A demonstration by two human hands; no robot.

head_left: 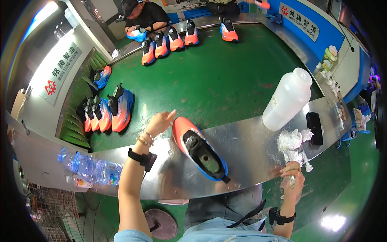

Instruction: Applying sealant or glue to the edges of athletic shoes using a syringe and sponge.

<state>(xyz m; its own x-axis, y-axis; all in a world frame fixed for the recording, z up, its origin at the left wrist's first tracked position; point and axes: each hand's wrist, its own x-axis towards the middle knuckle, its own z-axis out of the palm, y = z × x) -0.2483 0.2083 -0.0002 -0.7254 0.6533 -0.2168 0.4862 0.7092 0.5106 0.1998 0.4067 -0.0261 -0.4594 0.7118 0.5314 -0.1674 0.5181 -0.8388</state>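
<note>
On the metal ledge (pixel 244 151) in front of me lies a running shoe (pixel 201 155), orange-red at the toe and blue at the heel, with a dark green insert in its opening. Its toe points away from me. My left hand (pixel 160 123) is just left of the toe, fingers stretched toward it, holding nothing that I can see. Over the ledge's near edge at the right, my right hand (pixel 293 179) has its fingers closed round a slim pale thing whose kind I cannot make out. Crumpled white tissue (pixel 290 140) lies just beyond that hand.
A white plastic bottle (pixel 288 99) and a black phone (pixel 314 129) stand and lie at the right. Clear plastic bottles (pixel 92 169) lie at the left. Several shoes (pixel 121 109) rest on the green belt (pixel 217 72). A co-worker (pixel 145 18) handles a shoe at the far side.
</note>
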